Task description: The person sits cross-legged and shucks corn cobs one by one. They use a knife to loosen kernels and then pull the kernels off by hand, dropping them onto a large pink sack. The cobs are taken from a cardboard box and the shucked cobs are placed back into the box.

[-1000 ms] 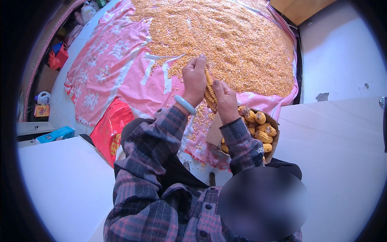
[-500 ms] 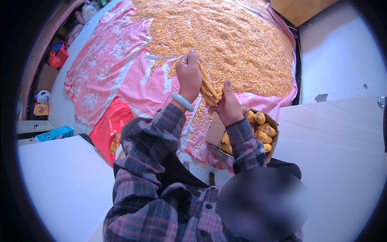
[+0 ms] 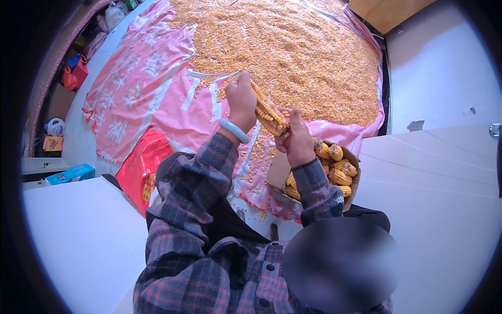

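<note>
A yellow corn cob [image 3: 269, 111] slants between my two hands, part of its kernel rows gone. My left hand [image 3: 242, 98], with a pale bangle [image 3: 234, 131] at its wrist, is closed round the upper end. The fingers of my right hand [image 3: 296, 138] are closed on the lower end, thumb pointing up. Beneath and beyond lie loose corn kernels [image 3: 293, 57], spread thickly over a pink patterned sheet [image 3: 125, 99]. By my right forearm stands a cardboard box [image 3: 354, 189] with several whole corn cobs [image 3: 341, 177] in it.
A red plastic bag [image 3: 141, 170] lies left of my knees. White panels [image 3: 83, 235] flank me on both sides. Along the left wall are a blue packet [image 3: 71, 174], a white jug [image 3: 55, 126] and a red bag [image 3: 76, 73]. A wooden board [image 3: 389, 14] stands at the far right.
Both hands have shifted slightly with the cob. My left hand is a little lower and farther left, and more of the cob's upper length shows beside it.
</note>
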Demonstrator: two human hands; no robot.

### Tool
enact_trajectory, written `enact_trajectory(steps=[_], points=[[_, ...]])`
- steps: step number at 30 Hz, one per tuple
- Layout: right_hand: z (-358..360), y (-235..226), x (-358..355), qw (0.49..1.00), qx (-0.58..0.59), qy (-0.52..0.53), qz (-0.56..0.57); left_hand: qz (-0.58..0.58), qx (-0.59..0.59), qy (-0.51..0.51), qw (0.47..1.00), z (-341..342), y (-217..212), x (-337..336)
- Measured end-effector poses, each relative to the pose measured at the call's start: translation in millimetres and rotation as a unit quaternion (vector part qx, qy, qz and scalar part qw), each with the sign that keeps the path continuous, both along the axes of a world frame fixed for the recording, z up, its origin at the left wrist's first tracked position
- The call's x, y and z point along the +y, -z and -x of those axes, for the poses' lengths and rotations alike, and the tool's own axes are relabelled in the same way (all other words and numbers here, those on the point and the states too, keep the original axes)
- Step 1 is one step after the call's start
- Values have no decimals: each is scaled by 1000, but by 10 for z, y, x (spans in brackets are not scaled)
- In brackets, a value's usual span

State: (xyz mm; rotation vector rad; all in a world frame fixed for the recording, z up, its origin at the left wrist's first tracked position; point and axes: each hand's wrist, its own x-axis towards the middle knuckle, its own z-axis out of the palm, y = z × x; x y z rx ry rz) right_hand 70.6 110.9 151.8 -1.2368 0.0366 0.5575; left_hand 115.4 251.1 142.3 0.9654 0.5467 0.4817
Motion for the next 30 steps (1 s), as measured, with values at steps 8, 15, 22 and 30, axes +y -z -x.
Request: enact_trajectory(steps=[8, 15, 22, 30], points=[[-77, 25, 9, 998, -46, 45, 28, -40, -4, 39, 998, 23, -35, -72], [-217, -135, 189, 962, -235, -37, 136, -72, -75, 121, 987, 99, -95, -169], [-309, 35, 199, 957, -236, 34, 167, -169, -83, 123, 974, 152, -128, -206], [-431, -15, 332, 979, -192, 44, 41, -163, -132, 133, 969, 128, -69, -258]])
